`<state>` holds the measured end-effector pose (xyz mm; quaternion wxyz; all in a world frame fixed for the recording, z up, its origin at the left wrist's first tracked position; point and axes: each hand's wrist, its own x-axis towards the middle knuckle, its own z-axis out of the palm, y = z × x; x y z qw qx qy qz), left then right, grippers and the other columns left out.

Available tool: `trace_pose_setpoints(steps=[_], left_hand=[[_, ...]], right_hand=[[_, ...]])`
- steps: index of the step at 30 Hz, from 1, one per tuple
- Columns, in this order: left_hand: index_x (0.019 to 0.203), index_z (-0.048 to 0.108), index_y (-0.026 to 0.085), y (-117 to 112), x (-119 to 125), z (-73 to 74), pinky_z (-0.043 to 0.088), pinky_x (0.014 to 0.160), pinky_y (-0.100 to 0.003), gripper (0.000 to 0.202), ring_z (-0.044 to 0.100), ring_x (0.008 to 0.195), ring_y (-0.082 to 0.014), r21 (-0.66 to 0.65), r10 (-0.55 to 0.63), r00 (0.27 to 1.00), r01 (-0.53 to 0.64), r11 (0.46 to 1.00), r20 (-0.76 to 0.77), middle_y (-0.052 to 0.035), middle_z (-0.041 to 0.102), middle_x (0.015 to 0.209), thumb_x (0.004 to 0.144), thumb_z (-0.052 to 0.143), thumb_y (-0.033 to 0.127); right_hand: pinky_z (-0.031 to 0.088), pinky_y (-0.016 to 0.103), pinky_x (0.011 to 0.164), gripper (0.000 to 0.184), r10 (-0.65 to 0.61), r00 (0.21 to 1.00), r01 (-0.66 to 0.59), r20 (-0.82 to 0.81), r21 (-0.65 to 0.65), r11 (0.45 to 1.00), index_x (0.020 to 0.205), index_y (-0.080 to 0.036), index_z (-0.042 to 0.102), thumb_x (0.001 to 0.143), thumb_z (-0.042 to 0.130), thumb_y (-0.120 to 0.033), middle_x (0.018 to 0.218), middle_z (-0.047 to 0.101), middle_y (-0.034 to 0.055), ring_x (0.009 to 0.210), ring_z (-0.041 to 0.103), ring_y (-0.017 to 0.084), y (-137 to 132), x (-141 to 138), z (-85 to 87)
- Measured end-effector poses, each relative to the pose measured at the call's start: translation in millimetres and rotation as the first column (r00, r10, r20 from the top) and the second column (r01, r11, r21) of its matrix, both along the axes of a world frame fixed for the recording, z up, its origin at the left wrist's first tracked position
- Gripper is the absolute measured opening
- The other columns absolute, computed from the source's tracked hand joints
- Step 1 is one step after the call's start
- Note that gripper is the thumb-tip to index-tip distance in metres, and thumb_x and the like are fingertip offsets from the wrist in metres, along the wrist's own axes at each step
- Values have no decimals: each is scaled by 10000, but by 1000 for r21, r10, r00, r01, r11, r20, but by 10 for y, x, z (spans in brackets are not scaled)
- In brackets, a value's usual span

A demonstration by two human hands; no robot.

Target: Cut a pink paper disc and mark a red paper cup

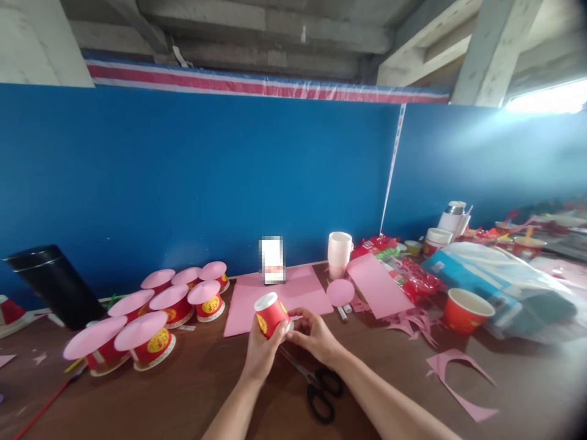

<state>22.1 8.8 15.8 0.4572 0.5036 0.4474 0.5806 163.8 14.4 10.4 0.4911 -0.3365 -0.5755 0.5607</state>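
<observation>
A red paper cup point(274, 315) with a yellow emblem is tilted above the table, its white end facing up. My left hand point(261, 354) is wrapped round its left and lower side. At the cup's lower right, the fingers of my right hand point(315, 335) are closed on its edge; the exact contact there is partly hidden. Black-handled scissors point(321, 394) lie below my hands, blades pointing towards the cup. Behind the cup is a pink paper sheet point(243, 305). Several upturned red cups point(158, 347) with pink paper cones on top stand to the left.
A black bottle point(57, 284) leans at far left. Stacked white cups point(339, 253), a pink disc point(340, 293) and pink sheet point(380, 286) are right of centre. Farther right are a red cup point(465, 311), plastic bag point(493, 281) and paper scraps point(463, 373). A blue partition point(229, 165) rises behind.
</observation>
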Motion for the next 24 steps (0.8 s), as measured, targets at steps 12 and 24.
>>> trace_pose_setpoints(steps=[12, 24], left_hand=[[916, 510, 165, -3, -6, -1, 456, 643, -268, 319, 546, 712, -154, -7, -13, 1000, 13, 1000, -3, -12, 554, 772, 688, 629, 353], [924, 508, 159, -16, -5, 21, 464, 656, -280, 335, 552, 726, -161, -7, -8, 1000, 8, 1000, -14, -21, 556, 784, 685, 631, 359]], right_hand=[[373, 212, 554, 473, 10, 1000, -10, -19, -2, 1000, 1015, -173, 529, 636, 736, -366, 642, 556, -42, 573, 494, 94, 0, 1, 4], [365, 205, 545, 492, 4, 1000, -4, 6, 8, 1000, 1040, -170, 522, 642, 732, -370, 650, 553, -39, 581, 485, 94, 8, 5, -20]])
